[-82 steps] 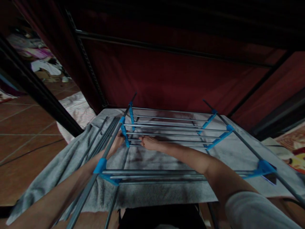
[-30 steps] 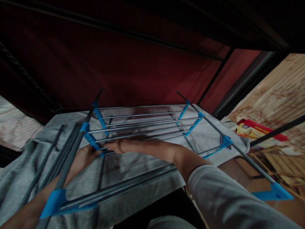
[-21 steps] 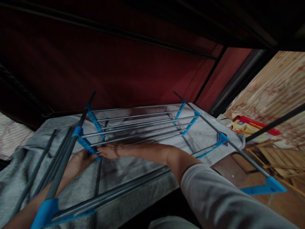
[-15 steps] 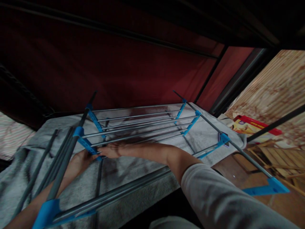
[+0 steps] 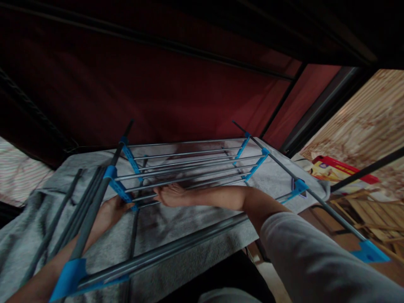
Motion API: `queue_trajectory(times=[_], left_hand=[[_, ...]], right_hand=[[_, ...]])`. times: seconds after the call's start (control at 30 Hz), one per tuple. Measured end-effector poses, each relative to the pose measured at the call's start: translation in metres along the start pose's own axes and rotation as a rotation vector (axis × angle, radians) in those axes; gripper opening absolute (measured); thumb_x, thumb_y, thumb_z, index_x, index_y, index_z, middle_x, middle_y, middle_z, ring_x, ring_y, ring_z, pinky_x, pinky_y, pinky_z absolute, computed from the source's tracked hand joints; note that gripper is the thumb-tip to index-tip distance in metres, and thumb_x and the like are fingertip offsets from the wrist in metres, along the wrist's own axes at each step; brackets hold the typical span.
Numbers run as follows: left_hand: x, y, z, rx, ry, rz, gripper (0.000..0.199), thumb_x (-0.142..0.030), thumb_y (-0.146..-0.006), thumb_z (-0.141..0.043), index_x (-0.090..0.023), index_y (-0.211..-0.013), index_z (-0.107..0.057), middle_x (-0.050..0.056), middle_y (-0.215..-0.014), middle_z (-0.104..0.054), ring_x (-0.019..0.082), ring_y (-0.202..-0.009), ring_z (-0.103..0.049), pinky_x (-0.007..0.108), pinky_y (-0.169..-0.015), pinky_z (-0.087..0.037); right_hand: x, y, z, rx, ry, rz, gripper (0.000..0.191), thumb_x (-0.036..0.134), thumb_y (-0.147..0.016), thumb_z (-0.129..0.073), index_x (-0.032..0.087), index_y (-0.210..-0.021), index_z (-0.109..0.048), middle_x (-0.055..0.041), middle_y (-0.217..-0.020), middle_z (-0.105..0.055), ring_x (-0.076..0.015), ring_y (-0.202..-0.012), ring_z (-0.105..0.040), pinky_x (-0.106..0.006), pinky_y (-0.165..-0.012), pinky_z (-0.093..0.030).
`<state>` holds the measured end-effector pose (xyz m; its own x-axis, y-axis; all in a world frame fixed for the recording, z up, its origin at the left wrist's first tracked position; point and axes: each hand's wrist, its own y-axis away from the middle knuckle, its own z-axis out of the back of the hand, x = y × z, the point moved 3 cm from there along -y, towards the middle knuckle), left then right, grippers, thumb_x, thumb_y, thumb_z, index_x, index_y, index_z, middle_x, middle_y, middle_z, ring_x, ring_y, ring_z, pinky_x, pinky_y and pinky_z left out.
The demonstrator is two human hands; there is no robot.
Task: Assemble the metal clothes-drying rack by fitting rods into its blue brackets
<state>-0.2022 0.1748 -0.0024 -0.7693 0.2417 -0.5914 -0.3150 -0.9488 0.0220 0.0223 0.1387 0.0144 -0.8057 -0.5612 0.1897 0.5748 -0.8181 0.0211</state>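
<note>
A partly visible rack of grey metal tubes and blue plastic brackets lies on its side on a grey cloth (image 5: 176, 248). My left hand (image 5: 114, 210) is closed around the lower end of a blue bracket (image 5: 117, 185) on the rack's left side. Close by, my right hand (image 5: 172, 195) wraps around a metal tube (image 5: 148, 198) that meets this bracket; its fingertips are partly hidden. Several tubes cross between the left bracket and the right bracket (image 5: 257, 166). A pair of tubes (image 5: 176, 240) spans the near side, below my right forearm.
Several loose grey tubes (image 5: 75, 210) lie on the cloth at the left. A phone-like object (image 5: 298, 187) rests near the right edge, under the rack. Beyond are a red and yellow box (image 5: 344, 168) and a wooden slatted item (image 5: 372, 210). Dark red fabric (image 5: 176, 92) stands behind.
My right hand has moved right along the tube, away from the left bracket. My left hand stays on the bracket. The whole view has shifted slightly.
</note>
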Motion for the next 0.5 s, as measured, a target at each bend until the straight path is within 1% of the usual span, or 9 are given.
queue_trajectory(times=[0.1,0.2,0.27,0.37,0.5], left_hand=[[0.008,-0.003,-0.002,-0.005,0.002,-0.028,0.046,-0.055,-0.068,-0.052,-0.019,-0.094,-0.062,0.01,-0.096,-0.074,0.034,-0.097,-0.066,0.04,-0.086,-0.051],[0.017,-0.006,-0.005,0.015,0.015,-0.052,0.046,-0.056,-0.069,-0.053,-0.018,-0.094,-0.063,0.01,-0.097,-0.074,0.033,-0.097,-0.066,0.038,-0.085,-0.051],[0.021,-0.008,-0.006,0.025,0.019,-0.05,0.047,-0.056,-0.07,-0.053,-0.019,-0.097,-0.062,0.009,-0.098,-0.074,0.033,-0.098,-0.067,0.037,-0.084,-0.051],[0.025,-0.009,-0.005,0.03,-0.015,-0.047,0.046,-0.058,-0.072,-0.052,-0.021,-0.099,-0.061,0.006,-0.096,-0.074,0.031,-0.096,-0.067,0.035,-0.081,-0.052],[0.028,-0.011,-0.006,0.046,-0.142,-0.064,0.051,-0.062,-0.076,-0.044,-0.024,-0.107,-0.059,0.002,-0.102,-0.073,0.027,-0.098,-0.068,0.033,-0.084,-0.052]], right_hand=[[-0.019,0.018,0.0,0.032,-0.004,-0.059,0.037,0.045,-0.101,-0.036,0.016,-0.109,-0.057,-0.0138,-0.102,-0.071,-0.0261,-0.09,-0.069,-0.041,-0.079,-0.054],[-0.029,0.02,-0.001,0.07,-0.016,-0.039,0.04,0.048,-0.101,-0.034,0.017,-0.108,-0.058,-0.0125,-0.098,-0.072,-0.0264,-0.089,-0.069,-0.041,-0.078,-0.055],[-0.031,0.016,-0.001,0.093,-0.023,-0.024,0.044,0.051,-0.101,-0.032,0.017,-0.108,-0.059,-0.0123,-0.096,-0.072,-0.0269,-0.088,-0.07,-0.04,-0.077,-0.055],[-0.03,0.012,0.001,0.113,-0.058,-0.014,0.048,0.054,-0.1,-0.031,0.017,-0.105,-0.061,-0.0121,-0.1,-0.072,-0.0258,-0.09,-0.069,-0.039,-0.077,-0.055],[-0.03,0.008,0.006,0.144,-0.122,-0.029,0.043,0.051,-0.1,-0.036,0.017,-0.102,-0.063,-0.0103,-0.104,-0.071,-0.0238,-0.093,-0.067,-0.035,-0.079,-0.054]])
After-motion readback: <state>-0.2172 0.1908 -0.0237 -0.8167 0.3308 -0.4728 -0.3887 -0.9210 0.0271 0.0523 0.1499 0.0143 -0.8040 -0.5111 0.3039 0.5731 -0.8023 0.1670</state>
